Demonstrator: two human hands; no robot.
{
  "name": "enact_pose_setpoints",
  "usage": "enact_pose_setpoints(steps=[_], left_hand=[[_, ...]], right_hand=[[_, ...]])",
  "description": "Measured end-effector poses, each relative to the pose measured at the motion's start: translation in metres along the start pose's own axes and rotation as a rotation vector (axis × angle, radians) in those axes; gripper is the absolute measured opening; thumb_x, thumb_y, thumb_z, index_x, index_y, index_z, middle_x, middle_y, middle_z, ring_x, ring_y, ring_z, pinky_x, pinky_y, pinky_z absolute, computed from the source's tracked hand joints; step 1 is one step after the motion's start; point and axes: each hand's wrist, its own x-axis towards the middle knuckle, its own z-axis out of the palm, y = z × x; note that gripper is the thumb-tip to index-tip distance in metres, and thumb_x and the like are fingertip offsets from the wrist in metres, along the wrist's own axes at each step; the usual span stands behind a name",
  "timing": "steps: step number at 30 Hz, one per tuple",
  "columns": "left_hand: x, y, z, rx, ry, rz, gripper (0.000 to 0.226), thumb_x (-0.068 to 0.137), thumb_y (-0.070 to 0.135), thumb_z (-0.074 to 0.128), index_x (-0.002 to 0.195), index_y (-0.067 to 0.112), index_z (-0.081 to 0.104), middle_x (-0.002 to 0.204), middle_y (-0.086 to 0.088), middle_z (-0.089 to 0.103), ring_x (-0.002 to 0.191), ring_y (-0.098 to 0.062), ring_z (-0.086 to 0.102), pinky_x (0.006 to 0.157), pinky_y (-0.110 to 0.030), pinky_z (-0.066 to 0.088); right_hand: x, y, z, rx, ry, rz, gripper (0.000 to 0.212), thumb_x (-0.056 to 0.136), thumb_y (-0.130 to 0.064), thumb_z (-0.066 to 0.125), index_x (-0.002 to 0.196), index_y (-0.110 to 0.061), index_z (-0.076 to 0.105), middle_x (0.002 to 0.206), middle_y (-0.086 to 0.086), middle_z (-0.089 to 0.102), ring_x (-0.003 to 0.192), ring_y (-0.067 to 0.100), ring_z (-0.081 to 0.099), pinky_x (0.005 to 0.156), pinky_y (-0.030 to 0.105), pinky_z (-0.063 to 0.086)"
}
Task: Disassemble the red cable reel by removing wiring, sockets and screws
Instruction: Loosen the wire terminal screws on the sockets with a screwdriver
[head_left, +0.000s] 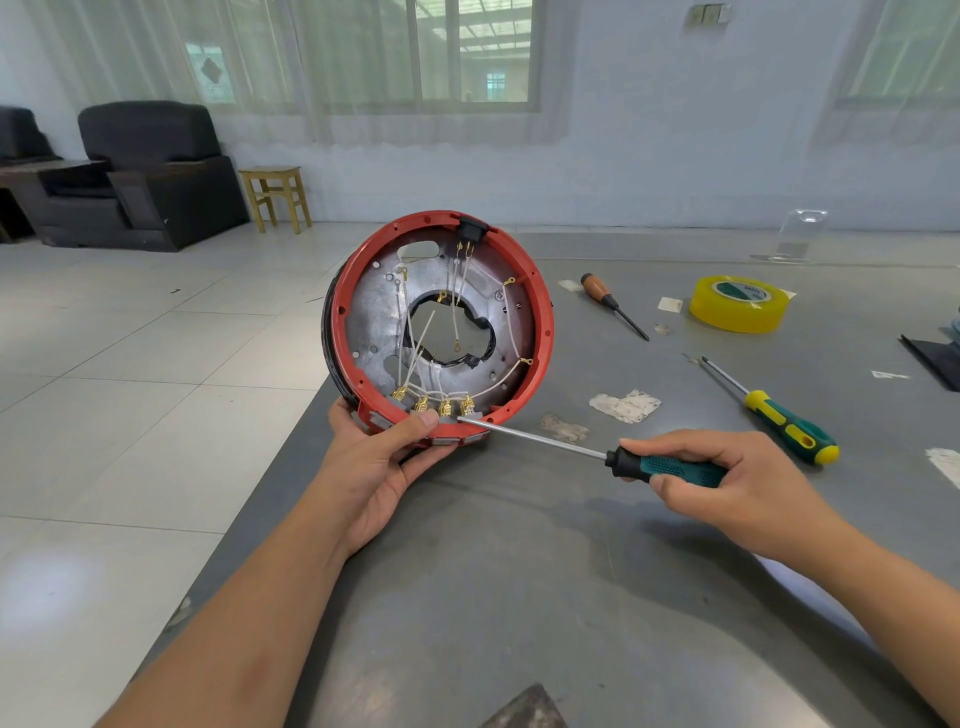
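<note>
At frame centre, my left hand is gripping the round red plastic cable reel; my right hand is holding a teal-and-black-handled screwdriver, its tip touching the reel's brass terminals.

Ahead of me: pale wall, curtained windows, daylight through. White tiled floor on my left, black armchair, small wooden stool beside it.

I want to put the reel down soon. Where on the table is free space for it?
The grey table is bare in front, between the two forearms. Crowded: the right side, with the green-yellow screwdriver, wooden-handled screwdriver, yellow tape roll and paper scraps.
</note>
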Motion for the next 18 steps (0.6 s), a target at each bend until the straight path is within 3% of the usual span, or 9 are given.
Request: enact_pose_setpoints(steps=[6, 10, 14, 18], left_hand=[[-0.003, 0.001, 0.003, 0.002, -0.006, -0.005, 0.087, 0.064, -0.006, 0.083, 0.134, 0.024, 0.041, 0.137, -0.023, 0.065, 0.108, -0.045, 0.075, 0.076, -0.051, 0.066], [-0.003, 0.001, 0.003, 0.005, -0.001, -0.004, 0.087, 0.065, -0.006, 0.082, 0.134, 0.025, 0.041, 0.136, -0.022, 0.065, 0.107, -0.045, 0.075, 0.075, -0.05, 0.066], [-0.002, -0.001, 0.002, -0.008, 0.011, 0.007, 0.084, 0.066, -0.005, 0.083, 0.132, 0.024, 0.041, 0.136, -0.021, 0.066, 0.107, -0.043, 0.075, 0.076, -0.051, 0.066], [-0.001, -0.004, 0.002, -0.02, 0.037, 0.046, 0.079, 0.068, -0.006, 0.083, 0.128, 0.026, 0.042, 0.134, -0.021, 0.067, 0.106, -0.043, 0.076, 0.076, -0.051, 0.065]], right_hand=[[0.0, 0.0, -0.001, -0.004, -0.005, -0.008, 0.054, 0.085, -0.009, 0.076, 0.104, -0.06, 0.073, 0.1, -0.02, 0.077, 0.087, 0.022, 0.068, 0.081, 0.047, 0.057], [0.0, 0.001, -0.001, -0.01, -0.007, -0.01, 0.055, 0.086, -0.011, 0.076, 0.103, -0.063, 0.072, 0.1, -0.022, 0.076, 0.087, 0.022, 0.067, 0.077, 0.041, 0.057], [-0.004, 0.002, 0.004, -0.002, -0.003, -0.032, 0.056, 0.087, -0.01, 0.076, 0.106, -0.062, 0.071, 0.101, -0.023, 0.075, 0.085, 0.014, 0.066, 0.07, 0.021, 0.052], [-0.009, 0.002, 0.01, 0.006, 0.009, -0.05, 0.049, 0.088, -0.006, 0.076, 0.107, -0.051, 0.077, 0.101, -0.024, 0.076, 0.088, 0.006, 0.068, 0.071, 0.012, 0.048]])
